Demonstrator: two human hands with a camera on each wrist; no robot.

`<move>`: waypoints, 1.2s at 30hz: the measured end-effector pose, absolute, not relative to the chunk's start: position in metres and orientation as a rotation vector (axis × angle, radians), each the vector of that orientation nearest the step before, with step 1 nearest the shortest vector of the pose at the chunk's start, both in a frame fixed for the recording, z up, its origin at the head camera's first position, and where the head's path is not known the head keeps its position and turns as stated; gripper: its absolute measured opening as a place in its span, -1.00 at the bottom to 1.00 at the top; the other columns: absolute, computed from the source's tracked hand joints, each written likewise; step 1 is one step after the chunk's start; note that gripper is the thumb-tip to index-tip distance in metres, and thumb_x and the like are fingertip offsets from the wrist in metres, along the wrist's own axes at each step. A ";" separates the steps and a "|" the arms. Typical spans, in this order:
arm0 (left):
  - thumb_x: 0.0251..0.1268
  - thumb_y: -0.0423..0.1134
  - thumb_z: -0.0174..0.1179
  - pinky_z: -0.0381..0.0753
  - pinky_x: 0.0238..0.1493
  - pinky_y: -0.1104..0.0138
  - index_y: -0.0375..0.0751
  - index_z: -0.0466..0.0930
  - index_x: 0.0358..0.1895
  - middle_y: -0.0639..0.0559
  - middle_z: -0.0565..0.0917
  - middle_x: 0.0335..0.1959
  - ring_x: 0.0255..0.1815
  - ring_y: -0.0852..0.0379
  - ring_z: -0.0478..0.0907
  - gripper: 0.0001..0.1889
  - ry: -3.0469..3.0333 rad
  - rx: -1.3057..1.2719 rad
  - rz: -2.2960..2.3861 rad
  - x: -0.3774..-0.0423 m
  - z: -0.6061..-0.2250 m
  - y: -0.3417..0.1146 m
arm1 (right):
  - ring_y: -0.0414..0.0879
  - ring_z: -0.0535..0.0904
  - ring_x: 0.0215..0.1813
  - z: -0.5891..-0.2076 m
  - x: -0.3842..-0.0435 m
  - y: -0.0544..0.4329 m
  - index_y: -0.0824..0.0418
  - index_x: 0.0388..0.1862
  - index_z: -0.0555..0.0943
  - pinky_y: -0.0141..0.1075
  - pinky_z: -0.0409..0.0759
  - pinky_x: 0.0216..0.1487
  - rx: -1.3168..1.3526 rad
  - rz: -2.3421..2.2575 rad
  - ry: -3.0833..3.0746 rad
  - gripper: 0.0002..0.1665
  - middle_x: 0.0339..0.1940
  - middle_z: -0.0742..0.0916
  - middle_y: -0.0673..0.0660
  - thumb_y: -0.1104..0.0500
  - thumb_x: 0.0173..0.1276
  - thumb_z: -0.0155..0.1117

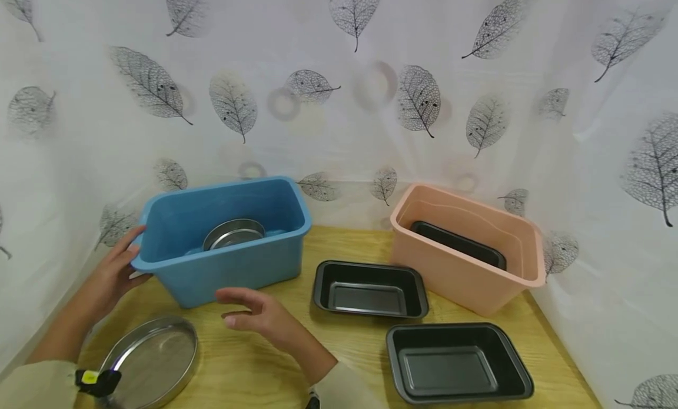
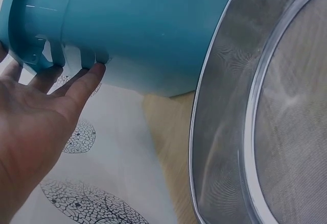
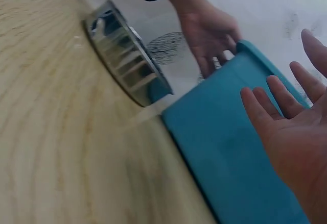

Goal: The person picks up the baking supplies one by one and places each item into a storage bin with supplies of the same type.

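Observation:
My left hand (image 1: 112,273) grips the rim at the left end of a blue plastic bin (image 1: 238,268); in the left wrist view its fingers (image 2: 84,83) hook under that rim. Inside the bin rests a round metal sieve (image 1: 233,228), tilted up. A second round sieve (image 1: 159,362) with fine mesh lies on the table below my left hand. My right hand (image 1: 265,318) hovers in front of the bin, holding nothing, fingers spread and slightly bent in the right wrist view.
Two dark loaf pans, one farther back (image 1: 365,290) and one nearer (image 1: 455,365), stand on the wooden table (image 1: 254,362) to the right. Another dark pan (image 1: 458,244) leans inside a pink bin (image 1: 450,279) at the back right. A leaf-patterned curtain (image 1: 328,126) hangs behind.

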State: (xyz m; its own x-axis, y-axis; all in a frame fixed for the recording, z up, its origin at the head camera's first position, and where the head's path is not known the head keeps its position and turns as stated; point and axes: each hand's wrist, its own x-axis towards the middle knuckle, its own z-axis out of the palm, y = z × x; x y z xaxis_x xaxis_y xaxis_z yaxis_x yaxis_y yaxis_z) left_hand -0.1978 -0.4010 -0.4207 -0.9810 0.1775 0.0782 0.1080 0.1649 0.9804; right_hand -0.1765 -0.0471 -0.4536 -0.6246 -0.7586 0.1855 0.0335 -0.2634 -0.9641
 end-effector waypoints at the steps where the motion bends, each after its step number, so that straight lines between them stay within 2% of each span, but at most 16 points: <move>1: 0.70 -0.06 -0.33 0.60 -0.11 0.50 0.29 -0.28 0.66 -0.16 -0.33 0.68 0.09 0.56 0.38 -0.40 2.355 0.278 1.971 -0.197 -0.420 -0.402 | -0.22 0.47 0.41 -0.457 -0.175 -0.050 0.14 0.48 0.43 -0.36 0.56 0.24 -0.892 -1.925 1.469 -0.43 0.47 0.51 0.12 0.22 0.52 0.20; 6: 0.70 -0.07 -0.32 0.60 -0.11 0.50 0.29 -0.26 0.66 -0.10 -0.28 0.69 0.10 0.55 0.39 -0.40 2.332 0.274 1.995 -0.197 -0.421 -0.402 | -0.33 0.42 0.41 -0.469 -0.173 -0.065 0.01 0.47 0.45 -0.43 0.47 0.30 -0.865 -1.842 1.582 -0.45 0.46 0.53 0.03 0.14 0.52 0.21; 11: 0.71 -0.08 -0.31 0.61 -0.12 0.49 0.28 -0.24 0.66 -0.07 -0.22 0.69 0.06 0.58 0.41 -0.40 2.310 0.292 2.024 -0.199 -0.421 -0.402 | -0.37 0.37 0.42 -0.480 -0.173 -0.078 -0.16 0.44 0.47 -0.43 0.40 0.34 -0.828 -1.739 1.722 -0.45 0.40 0.55 -0.23 0.06 0.51 0.24; 15: 0.71 -0.10 -0.33 0.61 -0.11 0.49 0.26 -0.26 0.66 -0.05 -0.22 0.69 0.06 0.59 0.41 -0.40 2.304 0.313 2.028 -0.199 -0.421 -0.401 | -0.30 0.39 0.44 -0.488 -0.173 -0.088 -0.18 0.44 0.47 -0.41 0.43 0.32 -0.815 -1.684 1.762 -0.43 0.39 0.52 -0.32 0.07 0.49 0.27; 19: 0.71 -0.12 -0.34 0.62 -0.10 0.48 0.25 -0.26 0.66 0.01 -0.15 0.67 0.07 0.60 0.43 -0.40 2.274 0.334 2.055 -0.199 -0.422 -0.402 | -0.24 0.38 0.46 -0.494 -0.171 -0.098 -0.13 0.45 0.47 -0.39 0.44 0.32 -0.810 -1.658 1.750 -0.41 0.38 0.51 -0.34 0.14 0.48 0.28; 26: 0.71 -0.16 -0.35 0.62 -0.10 0.49 0.22 -0.23 0.66 0.08 -0.04 0.61 0.09 0.60 0.44 -0.41 2.260 0.381 2.080 -0.198 -0.425 -0.402 | -0.36 0.47 0.25 -0.501 -0.170 -0.108 -0.25 0.35 0.56 -0.42 0.51 0.14 -0.767 -1.592 1.801 -0.45 0.35 0.50 -0.39 0.13 0.42 0.34; 32: 0.71 -0.16 -0.35 0.63 -0.11 0.47 0.23 -0.22 0.66 0.11 0.01 0.57 0.09 0.59 0.45 -0.41 2.250 0.386 2.091 -0.198 -0.427 -0.402 | -0.42 0.36 0.37 -0.507 -0.170 -0.112 -0.24 0.32 0.58 -0.44 0.42 0.29 -0.748 -1.578 1.789 -0.48 0.41 0.45 -0.35 0.14 0.43 0.33; 36: 0.71 -0.16 -0.36 0.62 -0.12 0.48 0.24 -0.22 0.66 0.10 -0.02 0.59 0.08 0.60 0.44 -0.41 2.261 0.380 2.084 -0.199 -0.428 -0.402 | -0.43 0.35 0.39 -0.509 -0.170 -0.114 -0.19 0.33 0.58 -0.46 0.42 0.31 -0.746 -1.529 1.791 -0.50 0.40 0.46 -0.34 0.14 0.46 0.31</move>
